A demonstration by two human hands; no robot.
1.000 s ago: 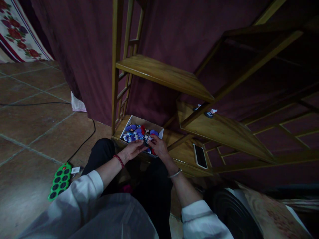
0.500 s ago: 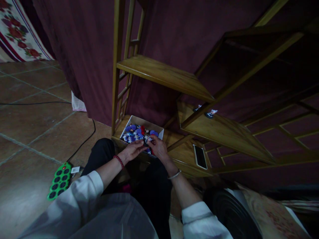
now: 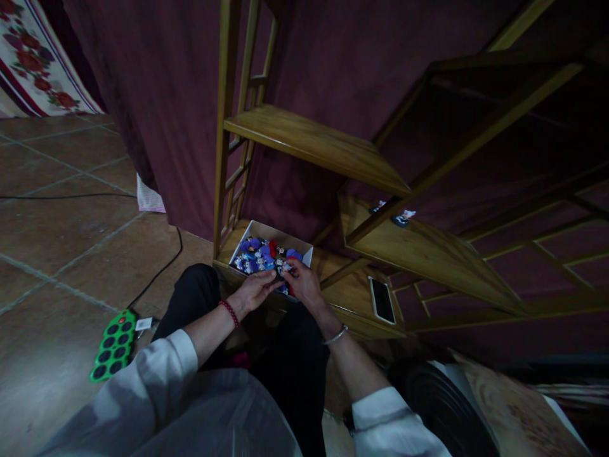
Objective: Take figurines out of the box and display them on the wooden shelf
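Over the near edge of a white box (image 3: 307, 256), my two hands meet around a small figurine (image 3: 280, 269) with a dark base. My left hand (image 3: 257, 289) has its thumb and fingers on the base from the left. From the right, my right hand (image 3: 303, 284) pinches the light upper part of the figurine. Inside the box lie several small blue, white and red figurines (image 3: 257, 254). The box rests on the lowest wooden shelf (image 3: 333, 266). Fine details of the held figurine are too small to make out.
Two small figurines (image 3: 403, 218) stand on the middle shelf (image 3: 428, 254) to the right. A phone or tablet with a white frame (image 3: 382, 299) lies on the lowest shelf. A green power strip (image 3: 113, 346) is on the tiled floor at left. A dark round object (image 3: 438, 406) sits at lower right.
Both hands stay over the box with the figurine between them. The figurine and fingers have shifted only slightly.
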